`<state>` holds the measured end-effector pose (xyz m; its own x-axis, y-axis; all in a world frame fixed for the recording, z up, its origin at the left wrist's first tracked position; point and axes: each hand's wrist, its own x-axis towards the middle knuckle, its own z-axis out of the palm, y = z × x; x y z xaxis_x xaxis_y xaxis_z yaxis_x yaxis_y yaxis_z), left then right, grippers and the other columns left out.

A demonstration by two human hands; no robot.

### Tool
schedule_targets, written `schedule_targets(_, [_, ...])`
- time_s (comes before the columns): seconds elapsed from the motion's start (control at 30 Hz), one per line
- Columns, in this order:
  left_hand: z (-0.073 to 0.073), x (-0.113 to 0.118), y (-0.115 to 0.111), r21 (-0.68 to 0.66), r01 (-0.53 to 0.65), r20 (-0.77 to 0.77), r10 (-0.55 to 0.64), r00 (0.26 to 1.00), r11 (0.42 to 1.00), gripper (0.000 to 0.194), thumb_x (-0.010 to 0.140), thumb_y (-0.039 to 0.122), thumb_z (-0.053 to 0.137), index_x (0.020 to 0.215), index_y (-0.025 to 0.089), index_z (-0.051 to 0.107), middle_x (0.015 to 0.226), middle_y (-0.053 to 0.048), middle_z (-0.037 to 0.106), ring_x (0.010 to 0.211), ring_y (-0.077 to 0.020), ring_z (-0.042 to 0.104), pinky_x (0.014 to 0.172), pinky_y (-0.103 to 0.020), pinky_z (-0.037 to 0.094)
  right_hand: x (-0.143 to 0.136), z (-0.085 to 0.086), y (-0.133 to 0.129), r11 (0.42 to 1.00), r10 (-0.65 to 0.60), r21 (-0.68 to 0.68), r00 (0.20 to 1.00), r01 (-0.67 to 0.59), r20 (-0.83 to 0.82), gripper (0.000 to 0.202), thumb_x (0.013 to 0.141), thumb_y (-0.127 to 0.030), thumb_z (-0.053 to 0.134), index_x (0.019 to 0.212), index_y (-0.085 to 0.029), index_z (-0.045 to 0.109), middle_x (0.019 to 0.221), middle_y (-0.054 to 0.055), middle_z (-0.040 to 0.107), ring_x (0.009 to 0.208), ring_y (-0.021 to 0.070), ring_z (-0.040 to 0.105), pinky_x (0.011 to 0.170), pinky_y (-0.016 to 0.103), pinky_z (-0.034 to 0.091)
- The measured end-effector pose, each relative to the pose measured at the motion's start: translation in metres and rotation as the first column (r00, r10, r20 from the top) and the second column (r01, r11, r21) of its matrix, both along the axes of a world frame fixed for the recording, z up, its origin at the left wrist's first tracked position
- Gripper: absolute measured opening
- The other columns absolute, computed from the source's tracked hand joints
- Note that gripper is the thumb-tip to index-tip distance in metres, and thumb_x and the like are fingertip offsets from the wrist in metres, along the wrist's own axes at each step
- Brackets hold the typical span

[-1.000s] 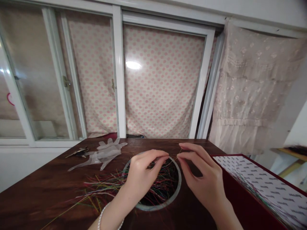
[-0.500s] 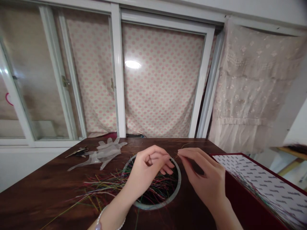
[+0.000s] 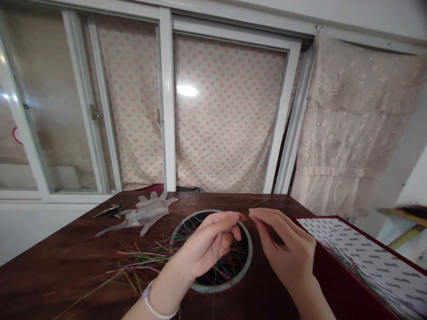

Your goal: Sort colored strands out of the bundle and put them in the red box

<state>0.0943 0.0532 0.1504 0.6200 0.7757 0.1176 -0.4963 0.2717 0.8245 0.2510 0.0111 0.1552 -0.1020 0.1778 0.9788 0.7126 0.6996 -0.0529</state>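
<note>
Round container [image 3: 245,275] holding coloured strands [image 3: 160,253]; hands [image 3: 285,242] apparently pinching thread [image 3: 258,203].

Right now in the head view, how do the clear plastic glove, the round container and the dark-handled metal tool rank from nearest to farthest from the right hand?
From the right hand:
1. Round container: just to its left.
2. Clear plastic glove: farther left, beyond the container.
3. Dark-handled metal tool: farthest left, past the glove.
</note>
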Motion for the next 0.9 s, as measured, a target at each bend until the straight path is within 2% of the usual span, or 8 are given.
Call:
schedule_targets(0.13, [0.003, -0.002, -0.001, 0.042, -0.04, -0.02, 0.041, 0.999, 0.998, 0.028, 0.08, 0.021, 0.068, 0.106, 0.013, 0.066, 0.063, -0.001, 0.066, 0.038, 0.0009, 0.05, 0.037, -0.004, 0.038, -0.001, -0.001, 0.0, 1.0, 0.009, -0.016, 1.0, -0.009, 0.001, 0.027, 0.079, 0.003, 0.055, 0.093, -0.019, 0.064, 0.085, 0.003, 0.069, 0.078, 0.0111, 0.065, 0.075, 0.021, 0.054])
schedule_targets(0.2, [0.004, -0.001, -0.003, 0.089, -0.083, -0.036, 0.086, 0.996, 0.993, 0.03, 0.08, 0.023, 0.068, 0.109, 0.014, 0.066, 0.065, -0.002, 0.068, 0.04, 0.0003, 0.052, 0.038, -0.004, 0.039, -0.002, -0.001, 0.0, 1.0, 0.008, -0.017, 1.0, -0.008, -0.008, 0.027, 0.078, 0.002, 0.055, 0.092, -0.019, 0.064, 0.084, 0.002, 0.069, 0.077, 0.0113, 0.065, 0.074, 0.021, 0.054])
schedule_targets(0.43, [0.005, 0.001, -0.008, 0.305, -0.218, -0.066, 0.249, 0.966, 0.927, 0.017, 0.083, 0.025, 0.063, 0.096, 0.016, 0.07, 0.068, -0.002, 0.071, 0.043, -0.0025, 0.057, 0.041, -0.008, 0.042, -0.002, 0.001, -0.001, 0.999, 0.001, -0.053, 0.999, -0.004, -0.048, 0.024, 0.079, 0.0, 0.057, 0.089, -0.02, 0.064, 0.08, 0.001, 0.068, 0.073, 0.0104, 0.064, 0.071, 0.02, 0.052])
schedule_targets(0.6, [0.005, 0.001, -0.009, 0.448, -0.257, -0.104, 0.336, 0.936, 0.856, 0.014, 0.084, 0.021, 0.06, 0.091, 0.016, 0.071, 0.066, -0.002, 0.07, 0.043, -0.0056, 0.059, 0.042, -0.012, 0.044, 0.0, 0.0, -0.003, 0.992, 0.027, -0.119, 0.994, -0.04, -0.105, 0.021, 0.08, -0.001, 0.056, 0.086, -0.02, 0.064, 0.079, 0.0, 0.068, 0.072, 0.0103, 0.064, 0.069, 0.019, 0.051])
schedule_targets(0.7, [0.007, -0.002, -0.01, 0.559, -0.293, -0.119, 0.425, 0.898, 0.775, 0.015, 0.083, 0.015, 0.058, 0.085, 0.015, 0.073, 0.065, -0.002, 0.07, 0.045, -0.0071, 0.061, 0.043, -0.014, 0.046, 0.001, -0.001, -0.004, 0.982, 0.058, -0.169, 0.988, -0.082, -0.144, 0.022, 0.081, -0.002, 0.055, 0.084, -0.021, 0.065, 0.079, -0.001, 0.068, 0.072, 0.0103, 0.064, 0.068, 0.019, 0.05])
schedule_targets(0.77, [0.007, -0.006, -0.011, 0.658, -0.304, -0.102, 0.481, 0.871, 0.689, 0.018, 0.084, 0.012, 0.055, 0.084, 0.015, 0.073, 0.067, -0.002, 0.07, 0.047, -0.0082, 0.063, 0.046, -0.016, 0.05, 0.001, 0.0, -0.005, 0.971, 0.084, -0.21, 0.983, -0.118, -0.164, 0.022, 0.08, -0.002, 0.055, 0.083, -0.021, 0.065, 0.077, -0.002, 0.069, 0.071, 0.0095, 0.064, 0.066, 0.018, 0.05])
schedule_targets(0.83, [0.008, -0.011, -0.011, 0.772, -0.29, -0.066, 0.525, 0.848, 0.566, 0.024, 0.085, 0.008, 0.051, 0.084, 0.016, 0.073, 0.071, -0.003, 0.071, 0.05, -0.0086, 0.064, 0.05, -0.018, 0.052, 0.002, 0.001, -0.007, 0.955, 0.109, -0.253, 0.976, -0.156, -0.188, 0.022, 0.08, -0.002, 0.056, 0.081, -0.022, 0.066, 0.076, -0.003, 0.069, 0.07, 0.0086, 0.063, 0.065, 0.017, 0.049])
schedule_targets(0.9, [0.009, -0.017, -0.01, 0.879, -0.261, -0.012, 0.567, 0.824, 0.398, 0.03, 0.086, 0.003, 0.046, 0.085, 0.016, 0.073, 0.073, -0.003, 0.07, 0.054, -0.0089, 0.064, 0.055, -0.019, 0.053, 0.002, 0.002, -0.008, 0.933, 0.145, -0.295, 0.967, -0.204, -0.211, 0.022, 0.079, -0.003, 0.057, 0.079, -0.022, 0.067, 0.074, -0.004, 0.069, 0.068, 0.0081, 0.063, 0.063, 0.016, 0.049])
